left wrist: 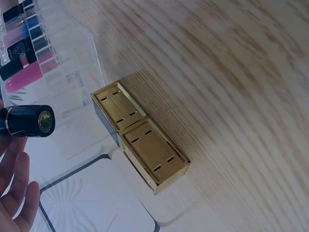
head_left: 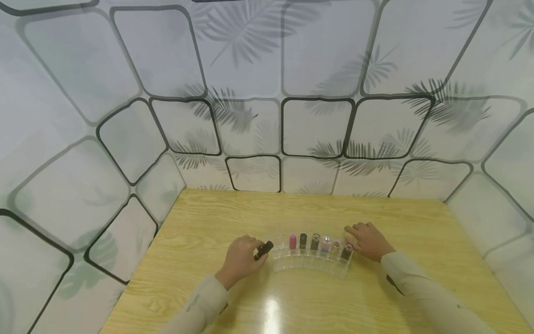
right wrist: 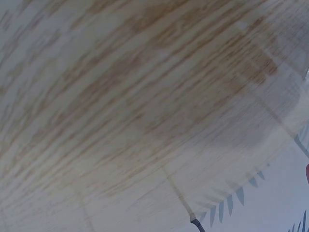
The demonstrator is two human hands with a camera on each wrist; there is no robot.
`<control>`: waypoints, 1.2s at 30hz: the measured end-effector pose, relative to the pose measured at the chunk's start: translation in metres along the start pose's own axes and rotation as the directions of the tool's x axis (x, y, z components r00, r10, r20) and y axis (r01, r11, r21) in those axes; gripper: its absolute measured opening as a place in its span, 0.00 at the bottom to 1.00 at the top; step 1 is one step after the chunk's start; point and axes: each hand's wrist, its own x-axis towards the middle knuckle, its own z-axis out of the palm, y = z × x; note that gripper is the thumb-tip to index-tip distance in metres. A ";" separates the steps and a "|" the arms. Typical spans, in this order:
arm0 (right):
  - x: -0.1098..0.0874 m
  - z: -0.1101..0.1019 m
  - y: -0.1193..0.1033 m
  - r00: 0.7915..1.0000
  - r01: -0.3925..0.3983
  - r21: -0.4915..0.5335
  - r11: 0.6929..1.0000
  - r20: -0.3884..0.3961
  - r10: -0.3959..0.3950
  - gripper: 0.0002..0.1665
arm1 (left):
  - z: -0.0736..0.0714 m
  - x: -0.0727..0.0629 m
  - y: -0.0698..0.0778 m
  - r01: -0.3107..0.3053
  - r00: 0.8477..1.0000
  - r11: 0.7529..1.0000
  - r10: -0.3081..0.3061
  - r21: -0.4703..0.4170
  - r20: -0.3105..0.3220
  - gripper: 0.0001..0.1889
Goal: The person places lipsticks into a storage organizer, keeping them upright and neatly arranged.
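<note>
In the head view, a clear curved tiered lipstick organizer [head_left: 308, 264] stands on the wooden table. My left hand [head_left: 242, 260] pinches a black lipstick [head_left: 263, 250] between thumb and fingers, tilted, beside the organizer's left end. The left wrist view shows this lipstick's round base up close, with curled fingers [left wrist: 19, 193] below it. At the organizer's right end, my right hand [head_left: 369, 241] grips the side with its fingertips. Standing in the back row are a pink lipstick [head_left: 293, 241], a black lipstick [head_left: 303, 240] and several other tubes. The right wrist view does not show the right hand.
Two joined gold rectangular pieces [left wrist: 140, 135] with slots appear in the left wrist view; their kind is unclear. A patterned curtain-like wall [head_left: 317, 125] rises behind the table [head_left: 233, 208] and along both sides.
</note>
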 end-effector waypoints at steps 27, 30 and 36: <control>-0.001 0.000 0.000 1.000 0.017 -0.020 1.000 -0.021 -0.017 0.19 | 0.022 0.033 0.023 0.263 0.949 0.939 -0.294 -0.222 -0.118 0.10; -0.001 0.000 0.000 1.000 0.021 -0.027 0.999 -0.020 -0.021 0.19 | 0.028 0.035 0.025 0.278 0.944 0.930 -0.311 -0.240 -0.110 0.10; 0.000 0.000 0.000 1.000 0.021 -0.027 0.999 -0.020 -0.022 0.19 | 0.040 0.038 0.030 0.299 0.940 0.917 -0.331 -0.265 -0.085 0.09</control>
